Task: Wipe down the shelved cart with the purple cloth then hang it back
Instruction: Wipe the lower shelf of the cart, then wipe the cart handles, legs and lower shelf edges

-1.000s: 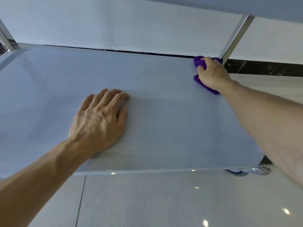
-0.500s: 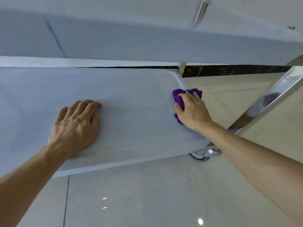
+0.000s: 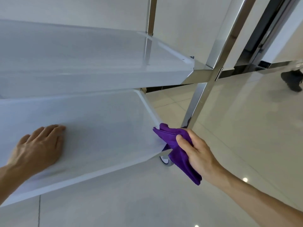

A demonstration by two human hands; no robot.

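The cart's bottom shelf (image 3: 101, 128) is a pale grey-white tray; a second shelf (image 3: 91, 58) sits above it. My left hand (image 3: 37, 146) lies flat, palm down, on the bottom shelf at its near left. My right hand (image 3: 198, 153) grips the folded purple cloth (image 3: 177, 149) at the shelf's near right corner. The cloth's top touches the corner rim and its lower end hangs down past the shelf edge.
A chrome upright post (image 3: 213, 66) rises just behind the right hand, with another post (image 3: 150, 18) farther back. A caster wheel (image 3: 166, 161) shows under the corner. Glossy tile floor (image 3: 237, 128) spreads right; a person's dark shoe (image 3: 293, 81) is at the far right.
My right hand has drawn the cloth from the far right corner along the right side to the near right corner and off the edge. The view has swung up and right; the left hand stays put.
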